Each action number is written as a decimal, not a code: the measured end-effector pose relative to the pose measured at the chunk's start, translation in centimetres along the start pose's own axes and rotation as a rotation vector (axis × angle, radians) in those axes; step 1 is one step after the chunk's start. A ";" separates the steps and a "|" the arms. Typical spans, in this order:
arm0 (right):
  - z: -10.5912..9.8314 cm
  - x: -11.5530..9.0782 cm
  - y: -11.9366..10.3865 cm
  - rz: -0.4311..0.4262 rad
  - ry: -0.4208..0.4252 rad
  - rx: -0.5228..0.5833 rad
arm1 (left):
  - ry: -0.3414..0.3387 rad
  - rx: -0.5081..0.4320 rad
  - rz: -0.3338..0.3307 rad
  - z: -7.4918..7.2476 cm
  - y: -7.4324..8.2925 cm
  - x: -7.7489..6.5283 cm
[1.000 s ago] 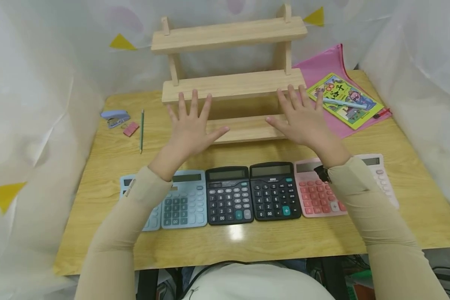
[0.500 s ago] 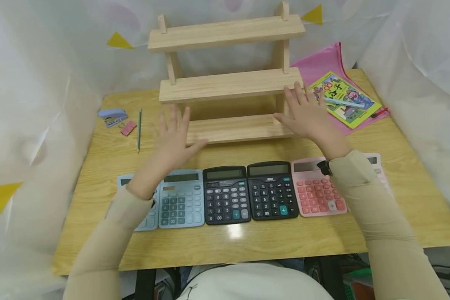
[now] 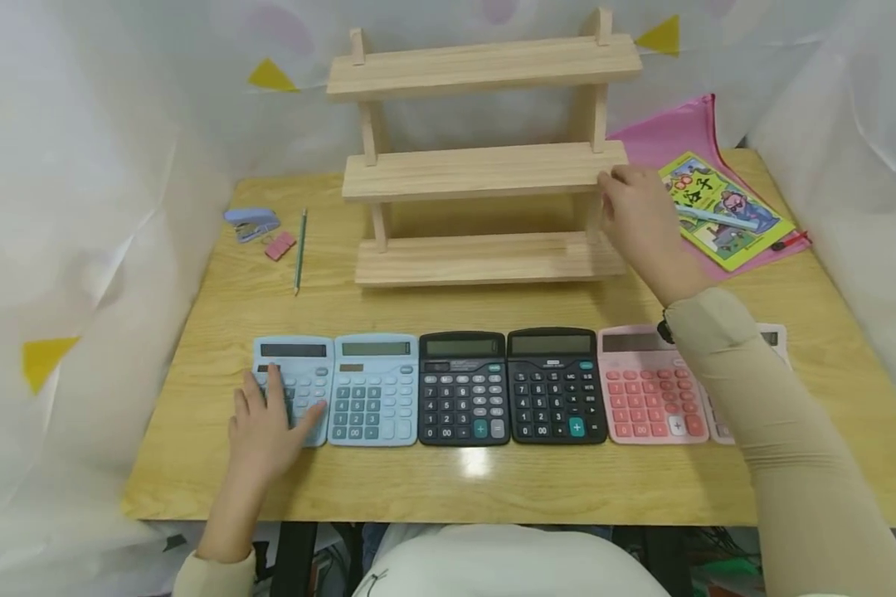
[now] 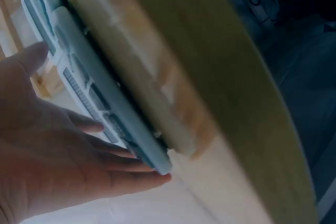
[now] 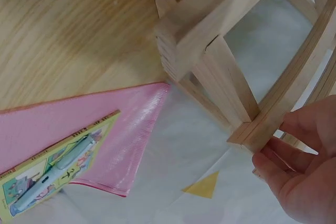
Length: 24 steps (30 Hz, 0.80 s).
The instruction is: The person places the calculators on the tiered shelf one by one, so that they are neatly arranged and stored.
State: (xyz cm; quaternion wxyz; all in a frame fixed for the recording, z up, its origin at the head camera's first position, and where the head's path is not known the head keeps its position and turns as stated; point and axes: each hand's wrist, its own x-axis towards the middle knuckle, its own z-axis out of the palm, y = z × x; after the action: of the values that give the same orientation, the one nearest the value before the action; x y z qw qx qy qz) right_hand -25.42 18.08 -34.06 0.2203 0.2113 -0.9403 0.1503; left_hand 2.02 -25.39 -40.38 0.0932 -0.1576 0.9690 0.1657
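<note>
A three-tier wooden shelf (image 3: 485, 170) stands at the back of the table. My right hand (image 3: 645, 220) pinches the right end of its middle board, thumb and fingers on the edge, as the right wrist view shows up close. At the front left, my left hand (image 3: 264, 435) lies over the leftmost light-blue calculator (image 3: 294, 351) with its fingers extended, covering part of the keys. In the left wrist view the fingertips are right at the edge of that calculator (image 4: 113, 87). Another blue calculator (image 3: 373, 390) sits beside it.
Two black calculators (image 3: 463, 390) and two pink ones (image 3: 653, 398) continue the row. A stapler (image 3: 251, 223), a pink binder clip (image 3: 280, 245) and a pencil (image 3: 300, 253) lie at the left. A booklet (image 3: 739, 240) with a pen rests on a pink pouch (image 3: 672, 133).
My left hand has come down from in front of the shelf onto the leftmost blue calculator. My right hand has gone from spread fingers to gripping the middle board's right end.
</note>
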 end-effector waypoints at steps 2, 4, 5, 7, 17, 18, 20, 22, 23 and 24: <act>0.0 0.1 0.1 0.004 0.008 -0.014 | -0.036 0.007 -0.014 0.2 0.0 -0.2; -0.1 0.2 0.0 0.016 -0.002 -0.026 | -0.048 0.015 -0.016 0.4 -0.1 -0.2; -0.2 0.3 0.0 0.021 -0.010 -0.031 | -0.048 0.023 -0.017 0.4 -0.2 -0.2; -0.3 0.5 -0.1 0.038 -0.027 -0.039 | -0.044 0.034 -0.023 0.5 -0.4 -0.1; -0.6 0.6 -0.2 0.068 -0.062 -0.039 | -0.043 0.072 -0.030 0.2 -1.6 0.0; -0.6 0.6 -0.2 0.065 -0.059 -0.037 | -0.037 0.071 -0.029 0.2 -1.6 0.0; -0.5 0.6 -0.2 0.068 -0.060 -0.036 | -0.002 0.070 -0.023 0.1 -1.6 0.1; -0.4 0.5 -0.2 0.066 -0.055 -0.034 | 0.039 0.070 -0.022 0.0 -1.6 0.2; -0.4 0.5 -0.2 0.064 -0.052 -0.032 | 0.055 0.070 -0.023 -0.1 -1.7 0.3; -0.4 0.5 -0.2 0.061 -0.050 -0.030 | 0.066 0.071 -0.021 -0.4 -1.7 0.4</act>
State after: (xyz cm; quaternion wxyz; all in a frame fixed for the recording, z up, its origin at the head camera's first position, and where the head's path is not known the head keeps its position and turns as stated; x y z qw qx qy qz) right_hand -25.64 17.88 -33.47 0.1951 0.1828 -0.9537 0.1376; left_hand 2.13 -27.14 -40.64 0.0684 -0.1699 0.9752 0.1247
